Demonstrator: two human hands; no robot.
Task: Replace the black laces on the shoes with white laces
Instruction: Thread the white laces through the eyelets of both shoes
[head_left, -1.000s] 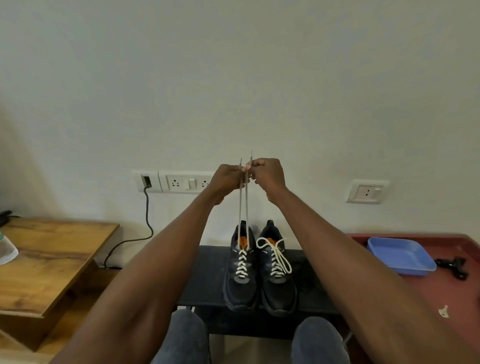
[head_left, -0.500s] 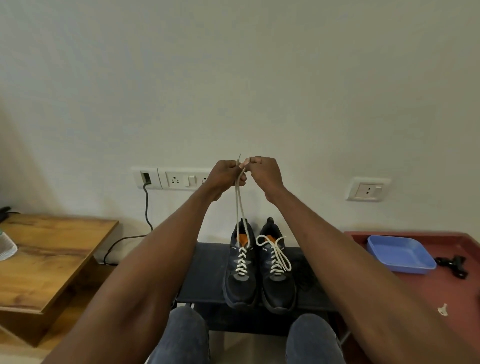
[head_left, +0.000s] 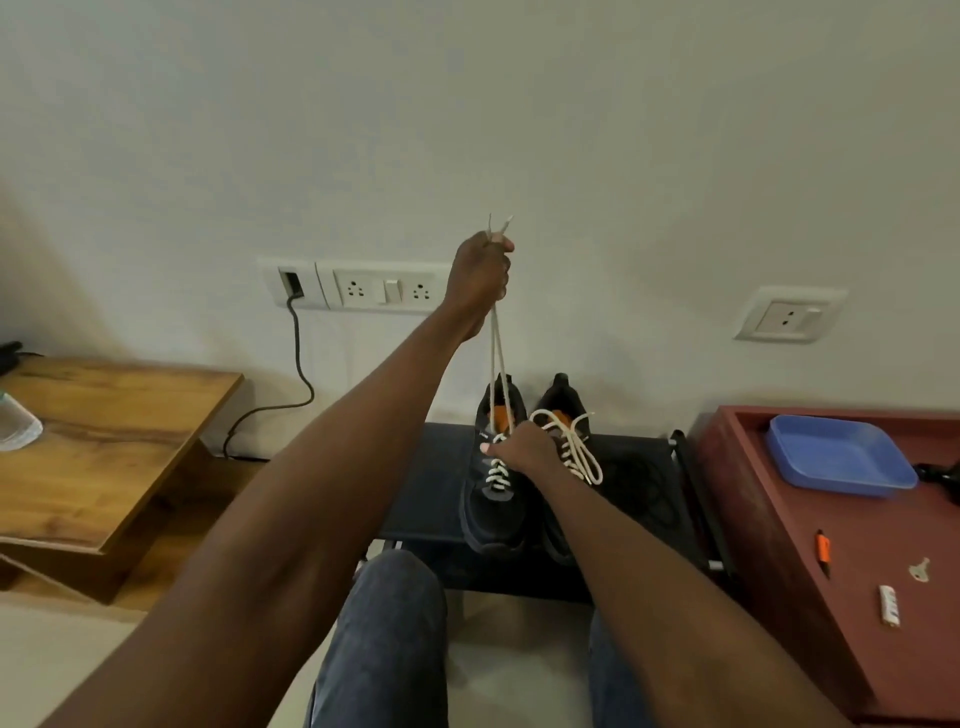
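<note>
I see the left hand (head_left: 480, 275) raised, its fingers curled tight round both ends of the white lace (head_left: 497, 353), which rise from the left shoe (head_left: 493, 499). The right hand (head_left: 522, 449) pinches the lacing at that shoe's tongue, covering part of the right shoe (head_left: 563, 441), already laced white. Both stand on the dark counter (head_left: 639, 467). A blue tray (head_left: 836, 460) and key (head_left: 918, 570) lie on the red cabinet (head_left: 810, 597); a wooden table (head_left: 114, 441) sits left.

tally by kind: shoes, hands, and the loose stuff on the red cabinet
Shoes: 2 (left shoe, right shoe)
Hands: 2 (left hand, right hand)
Blue tray: 1
Orange item: 1
Key: 1
White packet: 1
Total: 8
</note>
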